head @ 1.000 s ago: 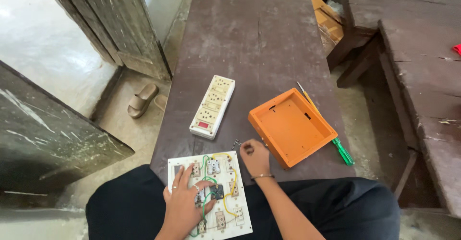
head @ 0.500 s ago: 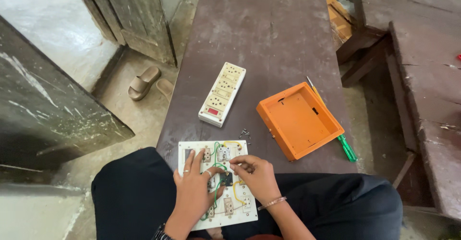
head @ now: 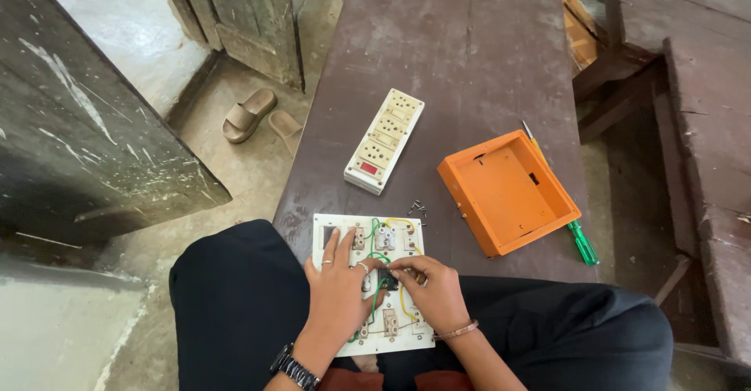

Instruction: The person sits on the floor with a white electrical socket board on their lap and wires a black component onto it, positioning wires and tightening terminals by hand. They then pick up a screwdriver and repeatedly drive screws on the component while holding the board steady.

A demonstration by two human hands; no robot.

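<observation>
Both hands [head: 383, 285] now on switchboard [head: 374, 281]

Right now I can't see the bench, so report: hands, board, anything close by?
Left hand flat on the wired switch board. Right hand pinching at its middle, grip closed. Loose screws just beyond; orange box to the right.

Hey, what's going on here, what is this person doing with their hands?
A seated person is working on the wired back of a white switch panel lying at the near edge of a dark wooden table. The left hand lies flat on it, while the right hand pinches something small at its middle. An orange box, a white socket strip, loose screws and a green-handled screwdriver lie nearby.
</observation>
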